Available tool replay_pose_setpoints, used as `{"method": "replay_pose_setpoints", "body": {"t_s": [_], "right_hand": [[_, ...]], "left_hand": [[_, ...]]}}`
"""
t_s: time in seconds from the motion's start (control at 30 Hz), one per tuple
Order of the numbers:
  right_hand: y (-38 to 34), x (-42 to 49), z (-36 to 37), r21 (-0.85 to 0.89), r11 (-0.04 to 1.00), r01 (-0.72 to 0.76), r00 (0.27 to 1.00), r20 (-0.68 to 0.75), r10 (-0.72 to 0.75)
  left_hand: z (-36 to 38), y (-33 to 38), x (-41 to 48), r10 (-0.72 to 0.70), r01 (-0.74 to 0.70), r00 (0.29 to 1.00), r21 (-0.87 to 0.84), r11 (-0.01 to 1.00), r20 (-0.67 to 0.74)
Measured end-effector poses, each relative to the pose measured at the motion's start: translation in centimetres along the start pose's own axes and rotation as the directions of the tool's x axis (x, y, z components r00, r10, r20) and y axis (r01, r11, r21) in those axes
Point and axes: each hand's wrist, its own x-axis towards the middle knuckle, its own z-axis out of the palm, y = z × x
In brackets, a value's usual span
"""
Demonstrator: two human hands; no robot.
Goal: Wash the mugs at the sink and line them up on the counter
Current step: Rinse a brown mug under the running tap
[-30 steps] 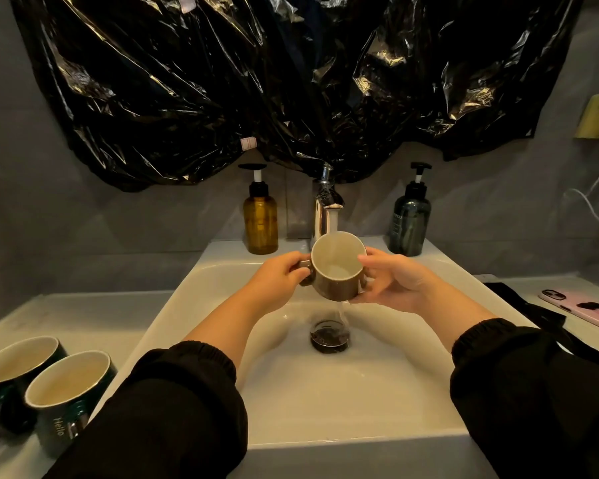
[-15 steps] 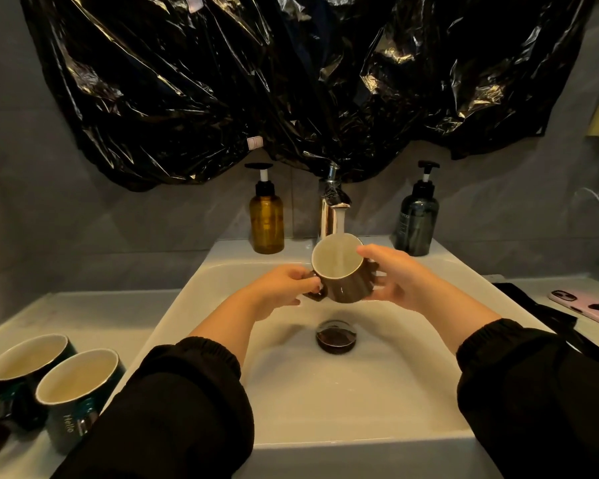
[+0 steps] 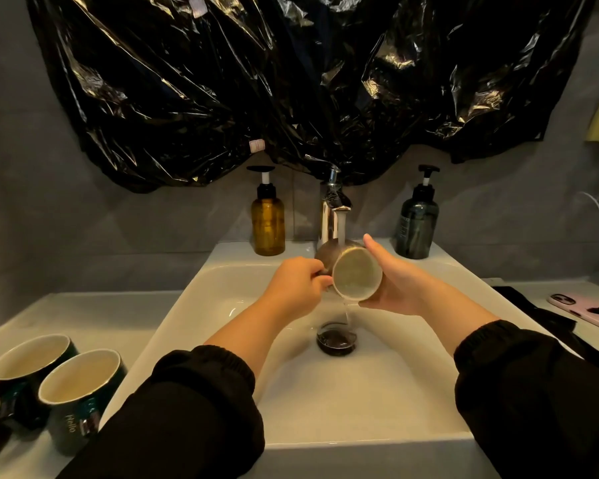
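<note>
Black plastic sheeting [image 3: 291,81] hangs behind the white sink [image 3: 377,402], where you hold a brown mug [image 3: 355,273] tipped toward you under the tap [image 3: 332,216]. Your left hand [image 3: 296,288] pinches its handle, your right hand [image 3: 398,281] cups its side, and water spills toward the drain [image 3: 336,338]. Two dark mugs [image 3: 54,385] stand on the counter [image 3: 94,316] to your left.

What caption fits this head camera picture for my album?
Two hands, left hand and right hand, tip a mug, pouring water into the sink.

Amber soap bottle [image 3: 267,225], white sink [image 3: 360,409]
</note>
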Motion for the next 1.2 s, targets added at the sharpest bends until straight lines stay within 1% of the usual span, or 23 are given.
{"method": "replay_pose_setpoints", "body": {"t_s": [0.07, 0.1, 0.17, 0.23, 0.33, 0.4, 0.5, 0.67, 0.77, 0.87, 0.93, 1.0, 1.13, 1.17, 1.2], "right_hand": [[-0.1, 0.0, -0.1, -0.043, 0.999, -0.004, 1.000, -0.021, 0.004], [-0.1, 0.0, -0.2, -0.065, 0.998, 0.004, 1.000, -0.030, -0.006], [0.0, -0.1, -0.2, -0.104, 0.994, 0.025, 0.999, -0.042, -0.029], [0.1, -0.1, -0.2, -0.134, 0.989, 0.062, 0.995, -0.067, -0.072], [0.0, 0.0, -0.2, -0.092, 0.982, 0.162, 0.982, -0.083, -0.170], [-0.1, 0.0, -0.1, -0.067, 0.972, 0.227, 0.969, -0.083, -0.232], [-0.2, -0.2, 0.0, -0.075, 0.950, 0.302, 0.949, -0.076, -0.307], [0.0, -0.3, 1.1, -0.134, 0.908, 0.397, 0.910, -0.072, -0.409], [0.3, 0.0, 2.0, -0.228, 0.864, 0.449, 0.876, -0.080, -0.476], [0.5, 0.2, 2.7, -0.309, 0.827, 0.469, 0.854, -0.082, -0.514], [0.6, 0.3, 2.8, -0.298, 0.827, 0.476, 0.852, -0.077, -0.518], [0.6, 0.3, 2.7, -0.248, 0.848, 0.469, 0.862, -0.079, -0.500], [0.3, 0.2, 2.0, -0.162, 0.877, 0.453, 0.882, -0.062, -0.467], [0.3, 0.2, 1.9, -0.147, 0.888, 0.435, 0.892, -0.062, -0.448], [0.2, 0.2, 1.8, -0.141, 0.902, 0.408, 0.905, -0.066, -0.420]], "left_hand": [[0.4, -0.3, -0.1, 0.138, -0.130, 0.990, 0.198, 0.972, -0.026], [0.6, -0.4, -0.1, 0.210, -0.196, 0.977, 0.266, 0.944, -0.023], [0.9, -0.6, 0.0, 0.314, -0.292, 0.950, 0.346, 0.891, -0.005], [1.1, -0.8, 0.1, 0.371, -0.338, 0.929, 0.388, 0.857, -0.010], [1.2, -1.0, 0.4, 0.426, -0.373, 0.905, 0.452, 0.810, -0.017], [1.1, -1.2, 0.6, 0.462, -0.401, 0.887, 0.512, 0.760, 0.008], [0.8, -1.3, 0.7, 0.526, -0.444, 0.850, 0.590, 0.674, 0.038], [0.0, -1.9, 0.5, 0.561, -0.441, 0.827, 0.661, 0.608, 0.036], [-0.4, -2.4, 0.3, 0.547, -0.423, 0.837, 0.670, 0.610, 0.031], [-0.7, -2.8, -0.1, 0.540, -0.409, 0.841, 0.685, 0.602, 0.028], [-1.0, -2.9, -0.4, 0.541, -0.403, 0.841, 0.701, 0.588, 0.029], [-1.1, -3.2, -0.2, 0.554, -0.397, 0.833, 0.693, 0.602, -0.005], [-0.7, -3.1, 0.2, 0.609, -0.426, 0.792, 0.679, 0.598, -0.040], [-0.5, -3.0, 0.3, 0.604, -0.432, 0.796, 0.665, 0.609, -0.035], [-0.4, -2.8, 0.3, 0.573, -0.427, 0.819, 0.647, 0.632, -0.019]]}}
